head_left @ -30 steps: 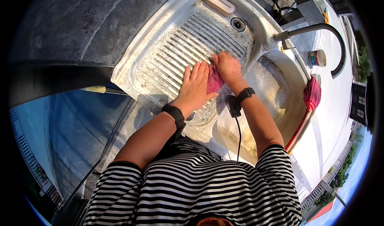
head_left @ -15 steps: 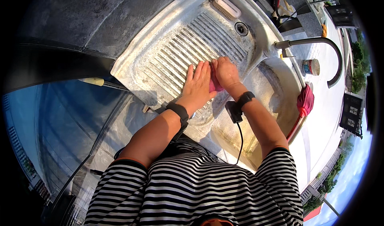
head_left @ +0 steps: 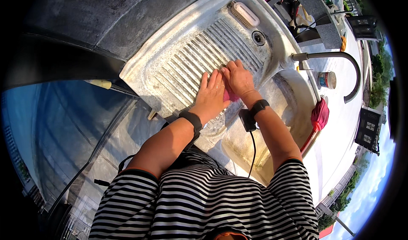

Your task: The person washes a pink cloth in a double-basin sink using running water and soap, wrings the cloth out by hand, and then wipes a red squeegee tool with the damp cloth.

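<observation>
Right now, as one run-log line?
left hand: palm down at pink cloth | right hand: over cloth | cloth: on washboard | brush: near drain

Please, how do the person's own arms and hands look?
The left hand and right hand are ungloved. Short sleeves have black-and-white stripes, with thin orange edging on the left one. A black left strap and a black right strap circle the wrists; by the right one sits a black boxy device with a black cable.
</observation>
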`<state>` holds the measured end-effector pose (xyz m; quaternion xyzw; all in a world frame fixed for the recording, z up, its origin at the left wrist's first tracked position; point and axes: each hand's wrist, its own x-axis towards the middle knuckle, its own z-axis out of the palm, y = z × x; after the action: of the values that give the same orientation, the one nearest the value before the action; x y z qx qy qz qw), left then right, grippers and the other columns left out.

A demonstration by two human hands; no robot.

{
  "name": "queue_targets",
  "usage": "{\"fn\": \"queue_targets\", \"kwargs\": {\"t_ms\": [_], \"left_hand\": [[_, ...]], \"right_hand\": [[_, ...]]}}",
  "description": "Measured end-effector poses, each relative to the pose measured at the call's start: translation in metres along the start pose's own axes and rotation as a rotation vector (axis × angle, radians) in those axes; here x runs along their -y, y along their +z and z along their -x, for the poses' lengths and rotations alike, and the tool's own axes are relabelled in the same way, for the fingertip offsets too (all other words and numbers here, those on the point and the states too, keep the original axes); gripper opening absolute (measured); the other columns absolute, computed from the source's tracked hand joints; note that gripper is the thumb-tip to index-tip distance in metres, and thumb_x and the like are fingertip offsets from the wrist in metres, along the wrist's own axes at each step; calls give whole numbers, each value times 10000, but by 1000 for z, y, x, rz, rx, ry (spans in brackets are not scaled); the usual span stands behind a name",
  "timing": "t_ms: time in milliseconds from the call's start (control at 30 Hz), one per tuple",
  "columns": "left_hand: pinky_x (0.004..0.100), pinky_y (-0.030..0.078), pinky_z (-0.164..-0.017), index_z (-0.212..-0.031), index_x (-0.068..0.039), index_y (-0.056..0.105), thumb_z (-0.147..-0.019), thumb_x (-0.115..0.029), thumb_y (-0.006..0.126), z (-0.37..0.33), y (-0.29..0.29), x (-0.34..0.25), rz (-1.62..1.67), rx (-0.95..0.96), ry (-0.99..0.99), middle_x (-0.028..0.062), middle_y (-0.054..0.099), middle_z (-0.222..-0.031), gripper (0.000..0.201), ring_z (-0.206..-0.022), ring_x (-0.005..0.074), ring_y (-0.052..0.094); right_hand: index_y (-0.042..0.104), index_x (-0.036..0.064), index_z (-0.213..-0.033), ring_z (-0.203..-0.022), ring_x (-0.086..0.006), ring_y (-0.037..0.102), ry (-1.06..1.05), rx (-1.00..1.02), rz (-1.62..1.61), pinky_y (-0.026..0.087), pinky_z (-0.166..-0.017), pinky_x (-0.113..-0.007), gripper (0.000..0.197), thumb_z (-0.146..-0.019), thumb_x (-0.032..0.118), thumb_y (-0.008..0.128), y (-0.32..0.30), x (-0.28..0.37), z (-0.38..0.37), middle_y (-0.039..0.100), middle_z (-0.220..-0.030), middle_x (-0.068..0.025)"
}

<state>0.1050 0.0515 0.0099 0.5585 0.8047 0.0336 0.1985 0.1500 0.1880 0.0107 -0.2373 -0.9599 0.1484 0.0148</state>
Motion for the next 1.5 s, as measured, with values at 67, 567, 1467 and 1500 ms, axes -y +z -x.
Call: {"fn": "queue_targets", "kwargs": {"t_ms": [67,567,1467,1500], "left_hand": [[488,-41,-1117,-1432,6,237,-907,-454,385,2,-6,0,62,63,3,138,140,-1524,714,-1422,281,26],[523,5,-1111,-1394,15,318,-893,-417,401,-2,23,3,-11,-190,15,155,264,-1479,667,-1407,318,88],[476,188,-1056,-1219,-70,514,-870,-268,540,-12,8,11,154,-341,79,151,438,-1289,403,-1286,312,303],[463,236,-1023,-1163,-81,542,-864,-202,542,-18,-2,22,187,-354,64,136,486,-1218,323,-1234,306,363]], "right_hand": [[582,65,-864,-697,-333,619,-46,92,-88,509,-600,-420,223,-889,285,549,-13,17,32,585,-878,-106],[608,77,-795,-649,-336,628,-81,0,27,516,-567,-414,288,-909,320,504,0,24,42,614,-782,-128],[572,67,-752,-652,-366,609,342,-347,-17,491,-600,-457,283,-862,328,586,2,-38,-7,608,-679,-145],[561,61,-755,-633,-362,600,313,-365,-98,486,-594,-457,267,-852,305,609,-13,-38,-5,588,-638,-145]]}}
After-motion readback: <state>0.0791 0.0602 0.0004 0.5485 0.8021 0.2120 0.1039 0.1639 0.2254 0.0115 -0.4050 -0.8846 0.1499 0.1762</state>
